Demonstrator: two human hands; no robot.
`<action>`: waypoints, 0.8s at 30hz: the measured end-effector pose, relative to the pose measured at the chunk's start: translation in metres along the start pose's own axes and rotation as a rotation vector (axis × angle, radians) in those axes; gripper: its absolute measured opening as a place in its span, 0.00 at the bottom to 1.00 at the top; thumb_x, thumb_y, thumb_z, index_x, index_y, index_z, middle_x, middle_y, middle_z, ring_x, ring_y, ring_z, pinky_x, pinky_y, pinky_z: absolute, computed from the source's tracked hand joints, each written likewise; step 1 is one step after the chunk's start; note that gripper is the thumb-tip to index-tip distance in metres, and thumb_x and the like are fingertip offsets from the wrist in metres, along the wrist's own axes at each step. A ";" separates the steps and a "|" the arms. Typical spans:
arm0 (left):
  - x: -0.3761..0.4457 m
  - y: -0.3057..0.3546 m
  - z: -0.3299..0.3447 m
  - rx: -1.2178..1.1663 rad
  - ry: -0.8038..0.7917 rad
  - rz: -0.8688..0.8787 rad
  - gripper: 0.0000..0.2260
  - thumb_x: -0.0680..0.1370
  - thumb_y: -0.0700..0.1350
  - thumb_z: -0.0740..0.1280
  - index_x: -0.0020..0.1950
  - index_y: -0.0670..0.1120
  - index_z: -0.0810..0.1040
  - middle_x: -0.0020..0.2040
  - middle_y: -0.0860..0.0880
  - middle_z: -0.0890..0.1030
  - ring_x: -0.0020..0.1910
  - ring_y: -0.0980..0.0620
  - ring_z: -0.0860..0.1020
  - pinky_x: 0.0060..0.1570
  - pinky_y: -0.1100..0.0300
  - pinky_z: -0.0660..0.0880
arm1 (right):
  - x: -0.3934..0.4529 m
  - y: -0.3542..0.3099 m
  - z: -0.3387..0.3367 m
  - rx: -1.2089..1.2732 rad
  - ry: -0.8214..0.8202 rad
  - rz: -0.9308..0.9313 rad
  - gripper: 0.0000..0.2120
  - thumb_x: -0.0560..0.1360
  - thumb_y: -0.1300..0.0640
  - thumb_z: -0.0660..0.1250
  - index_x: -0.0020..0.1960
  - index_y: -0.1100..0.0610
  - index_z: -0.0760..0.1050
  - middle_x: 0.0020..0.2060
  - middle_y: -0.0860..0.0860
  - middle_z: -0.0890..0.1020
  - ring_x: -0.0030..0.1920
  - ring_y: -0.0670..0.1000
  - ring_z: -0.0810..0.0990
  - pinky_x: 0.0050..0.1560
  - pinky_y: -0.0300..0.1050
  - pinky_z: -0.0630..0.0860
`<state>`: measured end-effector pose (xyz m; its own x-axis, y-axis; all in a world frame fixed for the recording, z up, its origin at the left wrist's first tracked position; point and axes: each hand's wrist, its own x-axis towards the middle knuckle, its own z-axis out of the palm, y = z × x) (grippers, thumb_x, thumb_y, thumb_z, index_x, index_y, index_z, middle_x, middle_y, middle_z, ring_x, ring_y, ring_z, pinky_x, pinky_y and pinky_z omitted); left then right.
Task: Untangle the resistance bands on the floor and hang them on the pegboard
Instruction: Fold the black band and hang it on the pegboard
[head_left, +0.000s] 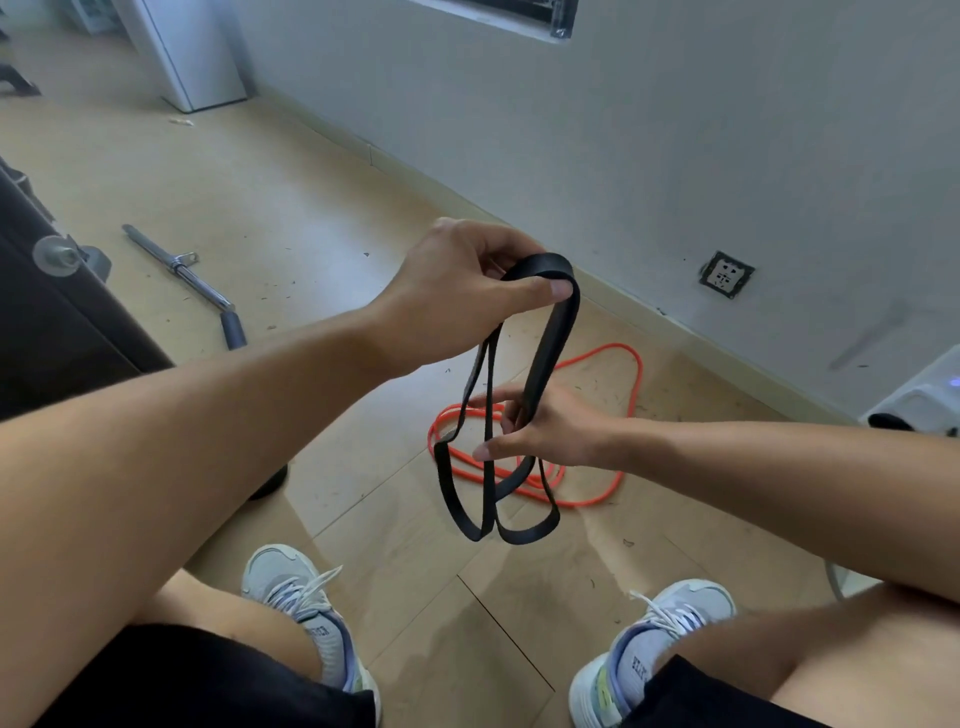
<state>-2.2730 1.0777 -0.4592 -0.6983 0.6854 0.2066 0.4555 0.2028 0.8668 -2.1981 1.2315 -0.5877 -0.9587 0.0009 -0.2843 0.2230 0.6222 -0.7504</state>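
My left hand holds up the top of a flat black resistance band, pinched between thumb and fingers. The black band hangs down in several twisted loops that end just above the floor. Lower down, my right hand grips one strand of the same black band with curled fingers. An orange resistance band lies in loose coils on the wooden floor behind and under the black loops. The lower edge of a dark board shows high on the wall; no pegs are visible.
A metal bar with a handle lies on the floor at left. A dark piece of equipment stands at the left edge. A wall socket sits low on the wall. A white device is at right. My shoes are below.
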 end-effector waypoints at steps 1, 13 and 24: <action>0.000 0.000 0.001 -0.002 0.001 0.002 0.05 0.74 0.48 0.77 0.48 0.49 0.86 0.35 0.58 0.82 0.36 0.63 0.76 0.42 0.70 0.73 | 0.001 -0.001 0.002 0.015 0.022 -0.003 0.29 0.67 0.42 0.81 0.66 0.44 0.79 0.34 0.48 0.78 0.34 0.44 0.77 0.42 0.46 0.74; 0.000 0.002 0.001 -0.057 0.065 -0.002 0.07 0.73 0.49 0.77 0.48 0.47 0.87 0.44 0.43 0.85 0.41 0.53 0.79 0.49 0.50 0.78 | 0.005 -0.007 0.009 0.057 0.109 0.008 0.20 0.77 0.51 0.75 0.68 0.44 0.80 0.52 0.41 0.86 0.53 0.40 0.83 0.55 0.37 0.76; 0.000 0.004 0.000 -0.070 0.080 0.010 0.06 0.74 0.48 0.77 0.47 0.48 0.86 0.40 0.48 0.85 0.40 0.54 0.80 0.50 0.53 0.79 | 0.009 -0.009 0.010 0.130 0.040 -0.020 0.27 0.74 0.47 0.78 0.72 0.47 0.77 0.61 0.44 0.85 0.57 0.40 0.84 0.61 0.40 0.78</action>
<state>-2.2709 1.0788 -0.4558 -0.7369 0.6285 0.2489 0.4253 0.1449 0.8934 -2.2074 1.2178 -0.5893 -0.9689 0.0227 -0.2465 0.2225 0.5160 -0.8272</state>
